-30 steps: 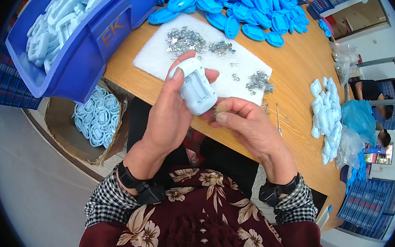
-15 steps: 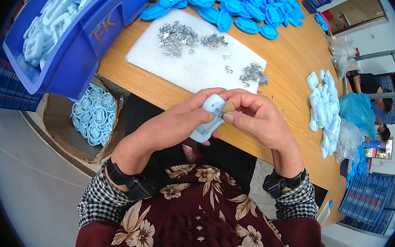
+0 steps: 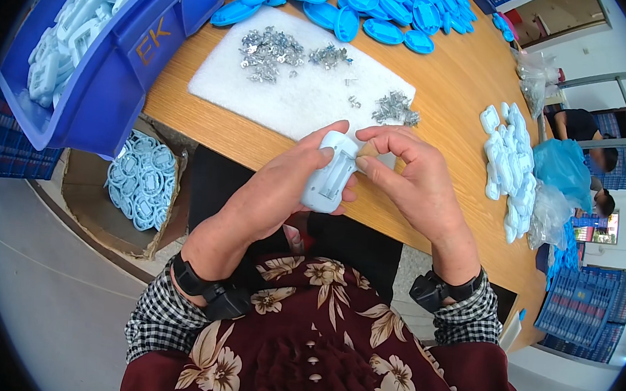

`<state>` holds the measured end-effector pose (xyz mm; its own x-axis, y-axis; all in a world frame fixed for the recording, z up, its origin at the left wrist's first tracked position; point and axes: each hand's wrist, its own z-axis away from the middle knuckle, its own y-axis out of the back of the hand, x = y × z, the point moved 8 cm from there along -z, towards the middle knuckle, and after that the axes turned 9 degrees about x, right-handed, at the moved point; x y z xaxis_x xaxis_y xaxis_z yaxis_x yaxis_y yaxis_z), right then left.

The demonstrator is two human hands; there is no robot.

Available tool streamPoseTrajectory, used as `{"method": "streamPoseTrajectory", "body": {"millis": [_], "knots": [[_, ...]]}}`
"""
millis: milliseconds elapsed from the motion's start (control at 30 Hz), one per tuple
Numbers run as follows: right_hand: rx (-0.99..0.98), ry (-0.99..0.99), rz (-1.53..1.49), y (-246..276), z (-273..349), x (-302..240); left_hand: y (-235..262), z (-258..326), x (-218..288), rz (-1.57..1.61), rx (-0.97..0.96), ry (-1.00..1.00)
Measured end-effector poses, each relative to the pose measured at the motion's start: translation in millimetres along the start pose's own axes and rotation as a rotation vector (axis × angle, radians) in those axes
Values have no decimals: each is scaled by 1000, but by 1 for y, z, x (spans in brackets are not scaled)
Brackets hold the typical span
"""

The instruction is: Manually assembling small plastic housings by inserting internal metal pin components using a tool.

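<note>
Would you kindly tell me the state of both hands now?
Left hand: closed, holding the light-blue casing.
Right hand: pinched closed at the casing's edge; anything held cannot be told.

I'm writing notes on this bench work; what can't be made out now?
In the head view:
Whether the right hand pinches anything: its fingers hide that.
Far side of the pale blue housing: turned away from the camera.
Exact shapes of the small metal parts: too small, heaped.
Far end of the blue bin: cut off by the upper edge.

We cannot tell whether the right hand [image 3: 419,178] pinches anything; the light-blue casing [image 3: 331,173] partly hides the left hand [image 3: 279,182].
</note>
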<state>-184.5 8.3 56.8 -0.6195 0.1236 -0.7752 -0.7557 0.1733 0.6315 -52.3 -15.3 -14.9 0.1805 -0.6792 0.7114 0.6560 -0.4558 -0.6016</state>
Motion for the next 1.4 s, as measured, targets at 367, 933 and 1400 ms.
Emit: {"method": "streamPoseTrajectory", "body": {"millis": [367,933,1400], "knots": [[274,478,522,-4,8,-35,-5,-1,-7,-47,23,-1],[238,534,554,-15,33,-26,5,-8,-12,107,33,-10],[211,613,502,-10,20,-27,-1,-6,-9,11,55,5]]}}
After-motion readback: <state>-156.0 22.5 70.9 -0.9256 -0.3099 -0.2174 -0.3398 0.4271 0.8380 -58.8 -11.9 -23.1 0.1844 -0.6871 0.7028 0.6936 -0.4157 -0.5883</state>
